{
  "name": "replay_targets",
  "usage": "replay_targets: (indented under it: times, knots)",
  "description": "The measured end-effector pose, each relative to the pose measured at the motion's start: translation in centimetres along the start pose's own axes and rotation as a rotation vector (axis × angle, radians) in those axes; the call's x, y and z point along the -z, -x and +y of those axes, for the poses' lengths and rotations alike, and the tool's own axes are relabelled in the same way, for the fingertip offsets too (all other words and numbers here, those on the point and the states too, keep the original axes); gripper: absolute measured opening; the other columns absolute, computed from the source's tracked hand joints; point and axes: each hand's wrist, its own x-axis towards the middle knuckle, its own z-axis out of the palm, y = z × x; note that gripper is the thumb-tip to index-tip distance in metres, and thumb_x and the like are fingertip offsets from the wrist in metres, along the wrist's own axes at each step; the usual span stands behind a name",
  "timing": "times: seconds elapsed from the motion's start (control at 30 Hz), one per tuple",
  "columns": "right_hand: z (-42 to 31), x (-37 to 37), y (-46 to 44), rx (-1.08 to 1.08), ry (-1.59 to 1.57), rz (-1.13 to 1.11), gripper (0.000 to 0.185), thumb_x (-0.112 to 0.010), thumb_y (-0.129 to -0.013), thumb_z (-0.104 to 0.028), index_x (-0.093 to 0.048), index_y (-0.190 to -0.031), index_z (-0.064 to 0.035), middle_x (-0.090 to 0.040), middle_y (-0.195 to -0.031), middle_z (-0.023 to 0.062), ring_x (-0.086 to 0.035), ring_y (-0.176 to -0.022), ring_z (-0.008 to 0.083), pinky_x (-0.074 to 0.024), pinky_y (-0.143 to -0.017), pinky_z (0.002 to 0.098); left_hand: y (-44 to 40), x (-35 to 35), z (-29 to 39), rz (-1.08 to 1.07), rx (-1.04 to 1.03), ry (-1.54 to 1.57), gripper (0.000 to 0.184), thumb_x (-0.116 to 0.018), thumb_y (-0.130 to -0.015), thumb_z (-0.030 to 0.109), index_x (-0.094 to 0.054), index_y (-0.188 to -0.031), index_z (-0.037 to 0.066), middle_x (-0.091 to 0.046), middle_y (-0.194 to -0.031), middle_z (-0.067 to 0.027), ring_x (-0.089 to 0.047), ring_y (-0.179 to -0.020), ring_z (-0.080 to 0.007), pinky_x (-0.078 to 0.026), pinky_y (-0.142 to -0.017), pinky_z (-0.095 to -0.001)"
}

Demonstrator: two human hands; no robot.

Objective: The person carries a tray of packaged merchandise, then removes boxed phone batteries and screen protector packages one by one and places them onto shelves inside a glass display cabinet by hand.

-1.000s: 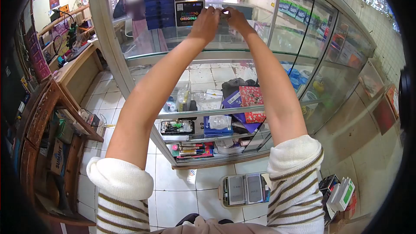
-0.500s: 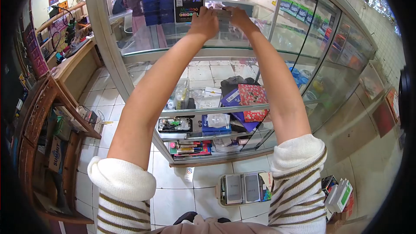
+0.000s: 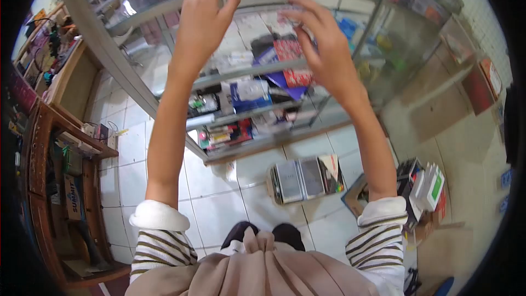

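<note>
My left hand point(image 3: 205, 19) is raised in front of the glass display cabinet point(image 3: 137, 19), fingers stretched and thumb apart, with nothing in it. To its right, my right hand point(image 3: 323, 41) hangs in the air with bent, spread fingers, slightly blurred and holding nothing. Behind and between the hands, the cabinet's shelves carry a red patterned packet point(image 3: 289, 49), a purple packet point(image 3: 296, 90) and a blue-and-white packet point(image 3: 249, 96). On the floor below stands a plastic bin point(image 3: 272, 186) holding flat grey-topped boxes point(image 3: 298, 180).
A wooden shelf unit point(image 3: 38, 156) stands at the left, with a workbench point(image 3: 71, 74) beyond it. Stacked boxes point(image 3: 427, 189) sit on the floor at the right, near a cardboard piece point(image 3: 356, 194). My feet point(image 3: 287, 234) are on the white tiles.
My hands have come away from the dark box on the cabinet top and moved apart, nearer to me. The view has tilted down, showing more floor.
</note>
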Motion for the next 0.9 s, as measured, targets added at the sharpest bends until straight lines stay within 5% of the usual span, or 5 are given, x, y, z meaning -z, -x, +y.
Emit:
replay_targets:
  times: [0.1,0.23,0.47,0.63,0.9]
  knots:
    - [-0.9,1.3,9.9,-0.143,0.047,-0.187,0.028,-0.056,-0.075,0.004,-0.057,-0.102,-0.0045,-0.053,-0.111,0.0150,-0.049,-0.108,0.0341,-0.0402,-0.091,0.0410,7.4,-1.9,6.4,-0.010,0.254,0.483,0.022,-0.055,-0.085,0.014,-0.059,-0.104,0.004,-0.059,-0.106,-0.0142,-0.052,-0.104,-0.0307,-0.038,-0.092,-0.0365]
    - [-1.2,1.4,25.2,-0.418,0.043,-0.392,0.031,-0.059,-0.074,-0.001,-0.056,-0.105,-0.0040,-0.053,-0.112,0.0155,-0.048,-0.109,0.0341,-0.0398,-0.092,0.0420,21.4,-10.0,13.6,-0.428,0.570,0.872,0.021,-0.051,-0.087,0.015,-0.059,-0.103,0.004,-0.058,-0.105,-0.0133,-0.052,-0.104,-0.0286,-0.037,-0.093,-0.0359]
    - [-4.8,2.8,45.1,-0.702,-0.028,-0.858,0.068,-0.072,-0.067,-0.017,-0.041,-0.127,-0.0095,-0.033,-0.136,0.0136,-0.031,-0.126,0.0320,-0.0254,-0.106,0.0439,44.2,-19.6,22.4,-0.835,0.579,0.884,0.063,-0.059,-0.081,0.015,-0.026,-0.133,0.001,-0.028,-0.135,-0.0219,-0.029,-0.125,-0.0391,-0.025,-0.105,-0.0426]
    - [-5.0,2.9,49.1,-0.638,0.045,-0.954,0.077,-0.074,-0.061,-0.013,-0.039,-0.129,-0.0065,-0.031,-0.139,0.0118,-0.028,-0.129,0.0301,-0.0239,-0.107,0.0436,45.2,-20.3,24.7,-0.830,0.673,0.769,0.066,-0.058,-0.080,0.014,-0.024,-0.134,-0.002,-0.030,-0.135,-0.0220,-0.025,-0.125,-0.0400,-0.023,-0.105,-0.0422]
    - [-4.4,3.6,49.8,-0.438,0.084,-0.919,0.063,-0.063,-0.070,-0.007,-0.041,-0.128,-0.0040,-0.037,-0.136,0.0086,-0.033,-0.127,0.0276,-0.0291,-0.105,0.0429,44.4,-20.2,23.0,-0.734,0.696,0.837,0.060,-0.065,-0.074,0.011,-0.037,-0.127,0.005,-0.039,-0.124,-0.0155,-0.041,-0.112,-0.0311,-0.037,-0.094,-0.0370]
